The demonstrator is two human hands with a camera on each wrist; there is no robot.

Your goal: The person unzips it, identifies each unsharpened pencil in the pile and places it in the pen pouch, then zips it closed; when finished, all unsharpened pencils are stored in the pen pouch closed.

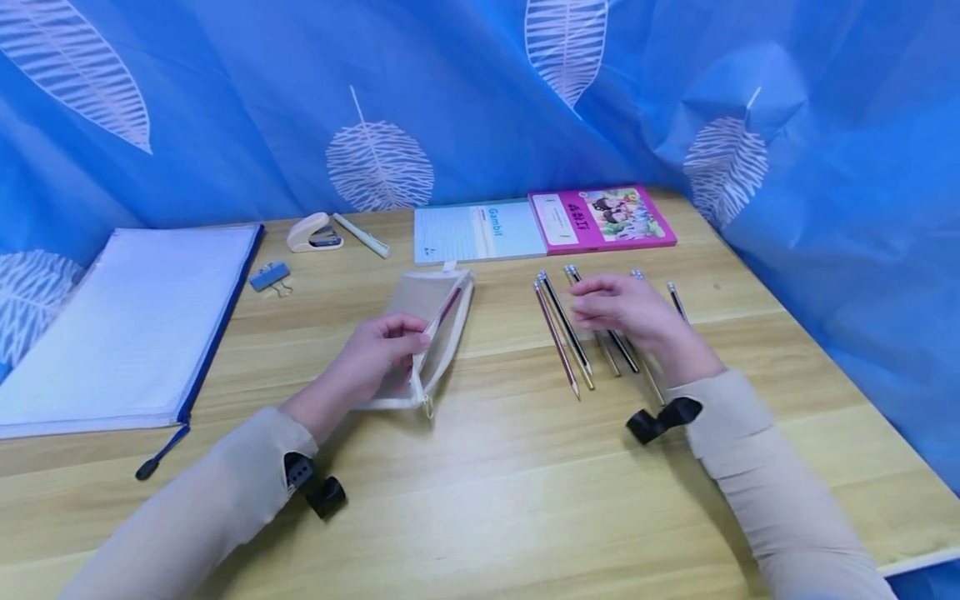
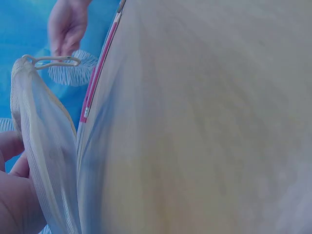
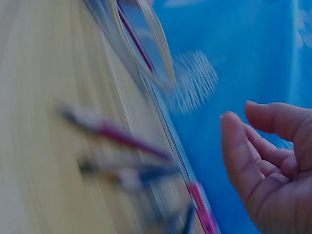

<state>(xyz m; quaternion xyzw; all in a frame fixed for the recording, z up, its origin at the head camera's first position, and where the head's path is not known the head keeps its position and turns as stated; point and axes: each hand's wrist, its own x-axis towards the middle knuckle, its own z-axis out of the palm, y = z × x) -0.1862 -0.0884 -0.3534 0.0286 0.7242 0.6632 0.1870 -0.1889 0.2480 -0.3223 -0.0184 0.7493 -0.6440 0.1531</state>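
My left hand [image 1: 378, 354] grips one edge of a beige mesh zip pouch [image 1: 412, 296], fingers and thumb pinching the rim beside the parted zip. Inside the pouch lies a dark red pencil [image 1: 450, 306], which in the left wrist view appears as a pink-red pencil [image 2: 101, 68] along the opening. My right hand [image 1: 626, 310] is over a spread of pencils, its fingers loosely bent and holding nothing. In the right wrist view its thumb and forefinger stand apart. Nearest the pouch is a red pencil [image 1: 557, 342], with black-striped pencils [image 1: 568, 329] beside it; the hand partly covers several others.
A white document folder [image 1: 150, 317] with a blue edge lies at left. Near it are a blue binder clip [image 1: 269, 276], a cream stapler [image 1: 315, 234] and a pale green pen [image 1: 362, 235]. A light blue notebook [image 1: 457, 233] and a pink book [image 1: 600, 221] lie along the back.
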